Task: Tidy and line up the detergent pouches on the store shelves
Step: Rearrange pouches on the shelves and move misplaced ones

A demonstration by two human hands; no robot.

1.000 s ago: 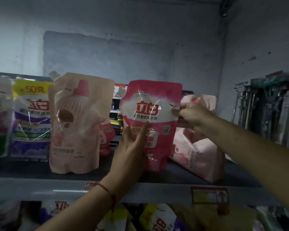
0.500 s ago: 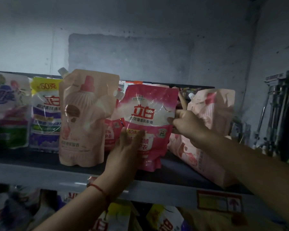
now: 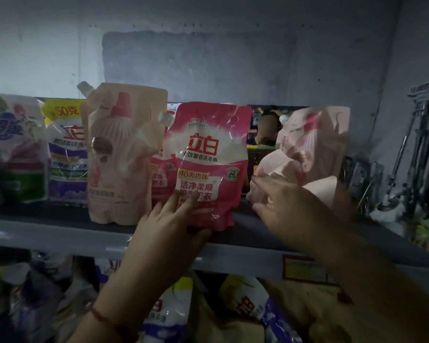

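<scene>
Running across the view, the grey metal store shelf carries a row of upright soft plastic pouches. At its right end, the pale pink crumpled refill pouch slumps, well apart from the glossy bright pink detergent pouch with white lettering, which stands at the front edge beside the tall peach spouted pouch. The left hand cups the bright pink pouch's bottom, fingers spread flat on its face and thumb under it. The right hand is blurred, fingers loosely spread near the slumped pouch, gripping nothing visible. Doing this well probably means keeping the base seated while squaring the face forward, then lifting the slumped pouch upright.
</scene>
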